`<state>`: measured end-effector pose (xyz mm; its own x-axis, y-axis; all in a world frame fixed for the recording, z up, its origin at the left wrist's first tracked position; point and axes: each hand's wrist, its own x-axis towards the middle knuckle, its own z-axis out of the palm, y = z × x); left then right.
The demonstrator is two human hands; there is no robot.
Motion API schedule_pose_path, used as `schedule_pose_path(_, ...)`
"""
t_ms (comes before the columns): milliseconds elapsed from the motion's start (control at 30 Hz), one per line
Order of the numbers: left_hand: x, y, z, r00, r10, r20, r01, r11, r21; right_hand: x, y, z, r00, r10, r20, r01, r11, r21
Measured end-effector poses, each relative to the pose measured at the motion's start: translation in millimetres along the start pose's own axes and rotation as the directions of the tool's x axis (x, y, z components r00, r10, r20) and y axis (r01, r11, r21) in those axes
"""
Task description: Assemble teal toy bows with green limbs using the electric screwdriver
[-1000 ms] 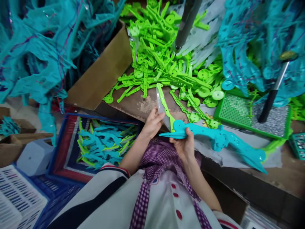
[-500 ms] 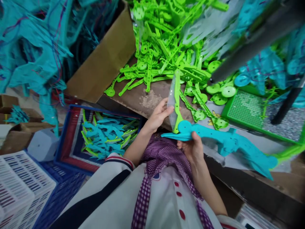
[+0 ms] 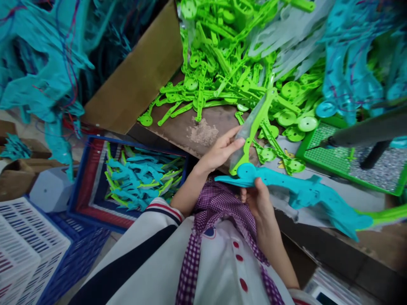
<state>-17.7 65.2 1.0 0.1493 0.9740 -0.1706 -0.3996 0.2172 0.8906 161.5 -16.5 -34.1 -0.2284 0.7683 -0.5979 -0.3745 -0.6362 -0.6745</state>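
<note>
Though near table edge (image 3: 171,140), hands (image 3: 219,153) (image 3: 259,200) apart.

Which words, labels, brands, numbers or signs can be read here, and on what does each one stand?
None can be read.
Small badge on the white shirt: too small to make out.
Yellow print on the pale sheet: partly covered; no lettering distinguishable.
Stack at the bottom right: too blurred to read.
Lime-green piece and turquoise piece in the hands: no legible mark.
</note>
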Motion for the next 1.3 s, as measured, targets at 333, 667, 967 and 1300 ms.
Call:
schedule_pose_path(333, -89, -11, 0.0, 0.949, 0.301, -0.092, -0.143, 0.672, 0.727, 1, -8, 11, 0.999, 0.036, -0.006, -0.036, 0.999, -0.006)
schedule_pose_path(667, -100, -7, -4.7, 0.974, 0.183, 0.136, -0.218, 0.571, 0.792, -3, -16, 7, 0.996, 0.039, 0.083, -0.038, 0.999, -0.020)
schedule_pose_path(967, -107, -16, 0.0, 0.977, 0.210, 0.040, -0.160, 0.597, 0.786, -3, -9, 11, 0.998, 0.055, 0.024, -0.056, 0.998, 0.015)
schedule_pose_path(1300, -48, -32, -9.8, 0.954, -0.117, -0.274, 0.106, 0.993, -0.055, 4, 7, 5, 0.990, 0.123, 0.064, -0.128, 0.989, 0.075)
